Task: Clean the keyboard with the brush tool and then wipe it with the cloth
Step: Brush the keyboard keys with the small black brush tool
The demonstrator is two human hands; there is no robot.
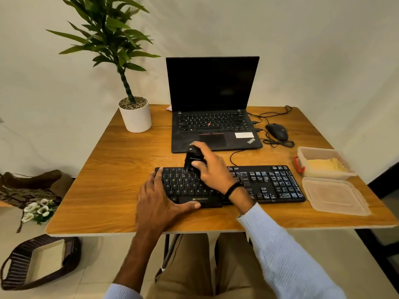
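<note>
A black keyboard (269,184) lies near the front edge of the wooden table (112,169). My right hand (212,169) grips a black brush tool (192,157) upright, its bristles down on the keyboard's top-left key rows. My left hand (157,197) rests on the keyboard's left end, fingers over the side and thumb along the front edge, bracing it. A yellow cloth (326,165) sits inside an open clear plastic box (302,152) to the right of the keyboard.
The box's lid (333,196) lies at the table's right front. Behind the keyboard stands an open black laptop (213,117), with a wired mouse (277,131) and cables to its right. A potted plant (136,115) occupies the back left. Bags and flowers lie on the floor at left.
</note>
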